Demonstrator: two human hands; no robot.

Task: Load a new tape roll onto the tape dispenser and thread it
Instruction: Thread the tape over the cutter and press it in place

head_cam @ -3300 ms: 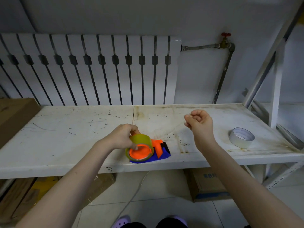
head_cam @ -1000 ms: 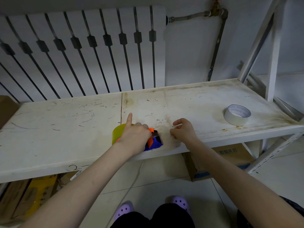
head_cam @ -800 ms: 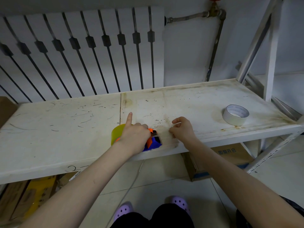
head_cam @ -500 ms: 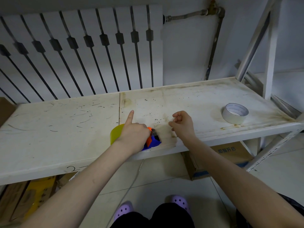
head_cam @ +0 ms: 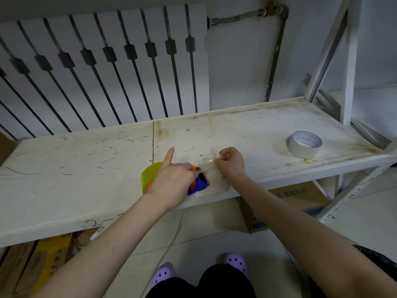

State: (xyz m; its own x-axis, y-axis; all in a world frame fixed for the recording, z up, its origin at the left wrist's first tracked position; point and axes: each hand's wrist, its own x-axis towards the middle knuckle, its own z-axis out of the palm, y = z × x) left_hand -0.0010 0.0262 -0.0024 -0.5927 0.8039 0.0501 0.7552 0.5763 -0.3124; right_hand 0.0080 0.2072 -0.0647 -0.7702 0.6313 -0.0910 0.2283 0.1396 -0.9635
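The tape dispenser (head_cam: pixel 198 183), blue and orange, sits at the front edge of the white shelf (head_cam: pixel 64 168), mostly under your left hand (head_cam: pixel 174 179). That hand presses down on it with the fingers curled over the top and the index finger pointing straight away from you. The yellowish tape roll (head_cam: pixel 150 173) on the dispenser shows just left of your wrist. Your right hand (head_cam: pixel 231 163) is just beside the dispenser's front end, its fingers pinched on the free end of a clear tape strip (head_cam: pixel 207 163) drawn taut from the dispenser. A second white tape roll (head_cam: pixel 304 144) lies flat well apart to the right on the same shelf. Behind the shelf stands a white radiator (head_cam: pixel 107 67).
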